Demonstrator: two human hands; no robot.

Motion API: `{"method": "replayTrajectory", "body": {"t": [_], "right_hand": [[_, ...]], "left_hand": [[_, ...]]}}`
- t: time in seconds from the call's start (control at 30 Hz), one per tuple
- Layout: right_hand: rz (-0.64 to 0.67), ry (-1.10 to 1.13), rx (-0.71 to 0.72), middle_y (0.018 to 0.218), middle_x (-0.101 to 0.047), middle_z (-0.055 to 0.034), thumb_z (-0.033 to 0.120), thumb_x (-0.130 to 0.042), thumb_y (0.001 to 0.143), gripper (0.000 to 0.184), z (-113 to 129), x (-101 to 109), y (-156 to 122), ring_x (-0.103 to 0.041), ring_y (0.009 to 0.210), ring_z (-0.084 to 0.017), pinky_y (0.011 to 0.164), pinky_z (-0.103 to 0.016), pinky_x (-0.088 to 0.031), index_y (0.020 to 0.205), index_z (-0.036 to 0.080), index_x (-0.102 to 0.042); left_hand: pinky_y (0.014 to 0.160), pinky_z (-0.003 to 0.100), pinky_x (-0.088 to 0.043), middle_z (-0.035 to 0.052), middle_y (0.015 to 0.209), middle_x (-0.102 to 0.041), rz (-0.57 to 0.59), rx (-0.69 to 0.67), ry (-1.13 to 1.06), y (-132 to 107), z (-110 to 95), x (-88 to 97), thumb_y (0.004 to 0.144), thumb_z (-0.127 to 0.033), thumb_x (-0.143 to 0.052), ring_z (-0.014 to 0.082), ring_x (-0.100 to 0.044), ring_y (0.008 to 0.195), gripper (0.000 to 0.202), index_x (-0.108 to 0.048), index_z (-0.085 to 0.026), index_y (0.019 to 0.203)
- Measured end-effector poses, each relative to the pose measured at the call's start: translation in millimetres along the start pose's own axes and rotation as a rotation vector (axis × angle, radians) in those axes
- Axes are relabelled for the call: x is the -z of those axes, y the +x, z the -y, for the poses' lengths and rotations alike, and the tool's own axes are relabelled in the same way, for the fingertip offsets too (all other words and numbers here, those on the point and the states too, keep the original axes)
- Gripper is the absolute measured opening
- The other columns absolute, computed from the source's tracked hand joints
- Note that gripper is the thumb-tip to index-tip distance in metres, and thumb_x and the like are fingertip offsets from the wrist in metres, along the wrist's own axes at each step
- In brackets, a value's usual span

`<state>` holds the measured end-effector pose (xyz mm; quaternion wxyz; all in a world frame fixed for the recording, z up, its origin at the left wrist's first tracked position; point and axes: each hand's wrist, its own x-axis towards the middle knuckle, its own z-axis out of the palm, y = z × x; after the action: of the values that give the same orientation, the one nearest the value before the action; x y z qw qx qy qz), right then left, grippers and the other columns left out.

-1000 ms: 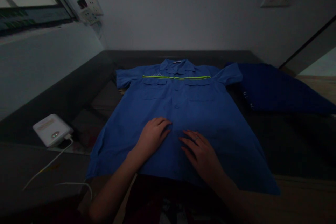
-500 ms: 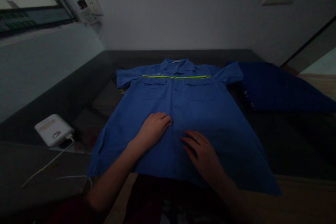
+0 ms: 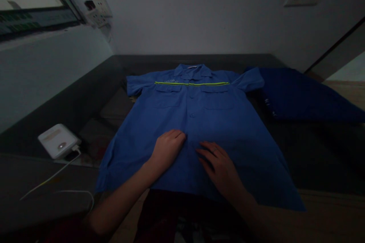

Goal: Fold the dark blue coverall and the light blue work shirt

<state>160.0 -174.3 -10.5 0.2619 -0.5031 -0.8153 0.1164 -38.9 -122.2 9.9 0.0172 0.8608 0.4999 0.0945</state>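
Observation:
A blue short-sleeved work shirt lies front up, its collar away from me. A yellow-green stripe crosses its chest above two flapped pockets, and buttons run down the middle. My left hand is closed at the front placket, fingers curled down onto the cloth; its fingertips are mostly hidden. Just right of the placket rests my right hand, open, with its fingers slightly apart and touching the shirt. A ring shows on one of its fingers.
Dark blue folded cloth or a bag lies right of the shirt on the dark table. A white box-shaped device with a cable sits at left. Wall sockets are behind.
My left hand has slid slightly towards me along the placket. My right hand and the shirt look almost unmoved. The loose cable at lower left has shifted a little.

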Motion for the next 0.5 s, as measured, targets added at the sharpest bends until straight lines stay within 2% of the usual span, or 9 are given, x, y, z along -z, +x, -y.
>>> {"method": "replayTrajectory", "body": {"t": [0.13, 0.23, 0.37, 0.5], "right_hand": [[-0.013, -0.003, 0.013, 0.122, -0.063, -0.0092, 0.018, -0.051, 0.090, 0.026, -0.4, -0.2, -0.4, -0.056, 0.114, -0.025, 0.103, -0.049, -0.044, 0.111, 0.019, -0.066], [-0.013, -0.001, 0.021, 0.122, -0.063, -0.0091, 0.018, -0.051, 0.090, 0.026, -0.5, -0.5, -0.5, -0.056, 0.115, -0.024, 0.103, -0.047, -0.043, 0.112, 0.019, -0.066], [-0.014, -0.003, 0.021, 0.122, -0.062, -0.0093, 0.018, -0.052, 0.090, 0.026, -1.6, -1.6, -0.4, -0.056, 0.115, -0.025, 0.103, -0.047, -0.043, 0.112, 0.019, -0.066], [-0.022, 0.022, 0.044, 0.121, -0.062, -0.0086, 0.018, -0.052, 0.091, 0.025, -0.2, 1.9, -1.1, -0.055, 0.114, -0.024, 0.102, -0.047, -0.044, 0.112, 0.019, -0.065]], "left_hand": [[0.091, 0.035, -0.048, 0.0093, 0.118, -0.065, -0.107, -0.074, -0.020, -19.5, -1.4, -10.4, 0.092, -0.013, -0.045, 0.0212, -0.061, 0.105, 0.030, -0.058, -0.015, 0.119], [0.096, 0.037, -0.046, 0.0119, 0.131, -0.057, -0.145, -0.080, -0.007, -26.6, -2.9, -16.8, 0.093, -0.014, -0.043, 0.0224, -0.056, 0.115, 0.038, -0.050, -0.012, 0.130], [0.101, 0.040, -0.043, 0.0094, 0.143, -0.046, -0.058, -0.111, 0.019, -25.8, -2.1, -17.1, 0.094, -0.015, -0.039, 0.0230, -0.045, 0.128, 0.042, -0.045, -0.015, 0.136], [0.109, 0.042, -0.033, 0.0067, 0.149, -0.038, 0.018, -0.111, 0.036, -27.4, -0.4, -12.8, 0.096, -0.024, -0.038, 0.0221, -0.034, 0.137, 0.044, -0.040, -0.017, 0.140]]}}
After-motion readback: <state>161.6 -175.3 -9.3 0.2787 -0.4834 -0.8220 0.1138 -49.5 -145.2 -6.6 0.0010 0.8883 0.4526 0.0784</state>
